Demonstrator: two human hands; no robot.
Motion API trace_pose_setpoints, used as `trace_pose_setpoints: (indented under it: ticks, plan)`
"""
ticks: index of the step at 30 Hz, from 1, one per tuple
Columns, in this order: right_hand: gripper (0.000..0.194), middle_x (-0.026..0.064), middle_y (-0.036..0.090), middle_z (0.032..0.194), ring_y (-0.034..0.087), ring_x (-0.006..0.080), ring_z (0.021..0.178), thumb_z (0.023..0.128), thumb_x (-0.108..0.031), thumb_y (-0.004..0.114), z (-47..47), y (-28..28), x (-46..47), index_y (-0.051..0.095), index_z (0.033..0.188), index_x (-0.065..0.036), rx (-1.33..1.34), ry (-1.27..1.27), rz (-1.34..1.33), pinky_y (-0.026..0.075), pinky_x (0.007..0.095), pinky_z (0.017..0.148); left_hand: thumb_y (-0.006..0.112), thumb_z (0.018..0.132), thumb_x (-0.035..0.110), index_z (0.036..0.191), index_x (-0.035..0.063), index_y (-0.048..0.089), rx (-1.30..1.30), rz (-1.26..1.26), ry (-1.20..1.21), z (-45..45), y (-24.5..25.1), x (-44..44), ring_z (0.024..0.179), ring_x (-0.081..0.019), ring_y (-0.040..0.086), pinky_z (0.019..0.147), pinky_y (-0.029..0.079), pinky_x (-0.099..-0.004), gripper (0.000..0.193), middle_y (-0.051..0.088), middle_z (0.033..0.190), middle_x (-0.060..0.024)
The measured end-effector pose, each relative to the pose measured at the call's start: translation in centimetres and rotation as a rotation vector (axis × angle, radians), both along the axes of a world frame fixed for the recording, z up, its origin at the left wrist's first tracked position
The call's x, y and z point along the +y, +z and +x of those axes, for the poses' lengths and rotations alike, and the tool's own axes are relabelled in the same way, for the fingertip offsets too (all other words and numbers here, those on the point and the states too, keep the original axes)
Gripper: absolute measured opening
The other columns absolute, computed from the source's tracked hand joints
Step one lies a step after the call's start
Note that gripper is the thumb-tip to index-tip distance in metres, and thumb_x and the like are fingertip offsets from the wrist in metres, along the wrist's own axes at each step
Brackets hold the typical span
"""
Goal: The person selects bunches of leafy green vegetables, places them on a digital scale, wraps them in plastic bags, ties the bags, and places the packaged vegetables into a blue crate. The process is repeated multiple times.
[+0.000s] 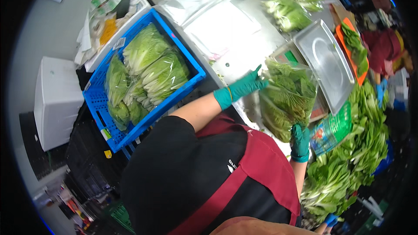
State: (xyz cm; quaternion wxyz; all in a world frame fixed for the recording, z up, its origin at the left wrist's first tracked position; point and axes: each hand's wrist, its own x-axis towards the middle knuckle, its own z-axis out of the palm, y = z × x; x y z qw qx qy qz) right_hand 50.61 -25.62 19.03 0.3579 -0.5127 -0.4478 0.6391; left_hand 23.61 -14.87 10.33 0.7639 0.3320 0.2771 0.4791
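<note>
A clear plastic bag of leafy greens [289,94] is tilted up above the steel worktable [236,57], in front of a weighing scale [287,55]. My right hand [299,142], in a green glove, grips the lower end of this bag. My left hand [249,86], gloved alike, is at the bag's left edge with fingers spread and the index finger pointing away. Whether its fingertips touch the plastic is blurred. A steel tray [325,63] rests tilted on the scale, just behind the bag.
To the left, a blue crate [147,122] holds several bagged greens [165,75]. More bagged greens [287,11] lie at the far end. Flat plastic bags [192,1] are nearby. Loose greens [336,176], a green printed bag [331,133] and a person's blue-gloved hand [381,93] are right.
</note>
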Motion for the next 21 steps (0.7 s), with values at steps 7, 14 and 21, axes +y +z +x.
trace_pose_setpoints:
  ticks: [7,14,21]
  plan:
    - [0.04,0.0089,0.054,0.119,0.049,0.0186,0.108,0.097,-0.025,0.052,-2.5,-0.8,2.1,0.051,0.13,-0.002,-0.182,0.11,0.326,0.04,0.0315,0.089,0.062,0.093,0.038,0.118,0.003,0.059,0.366,0.042,0.326,-13.9,-1.0,-4.2,0.102,-0.0157,0.058,0.09,0.049,-0.0304,0.043,0.063,0.112,-0.0039]
    - [0.057,0.0166,0.051,0.137,0.047,0.0269,0.128,0.093,-0.027,0.058,10.1,-4.4,2.5,0.042,0.14,0.0,-1.099,-0.704,0.552,0.037,0.0377,0.105,0.065,0.089,0.034,0.134,-0.0016,0.047,1.683,-0.565,0.898,-44.5,0.2,-16.9,0.095,-0.0265,0.061,0.085,0.049,-0.0381,0.061,0.061,0.119,-0.0149]
    - [0.077,0.0248,0.035,0.146,0.032,0.0409,0.135,0.076,-0.032,0.074,15.5,-12.4,1.5,0.042,0.141,-0.009,-1.379,-0.609,0.346,0.031,0.0466,0.11,0.062,0.09,0.035,0.132,-0.0025,0.049,2.377,0.394,1.044,-35.2,-4.6,-5.5,0.118,-0.0379,0.051,0.1,0.041,-0.0456,0.058,0.051,0.133,-0.0238]
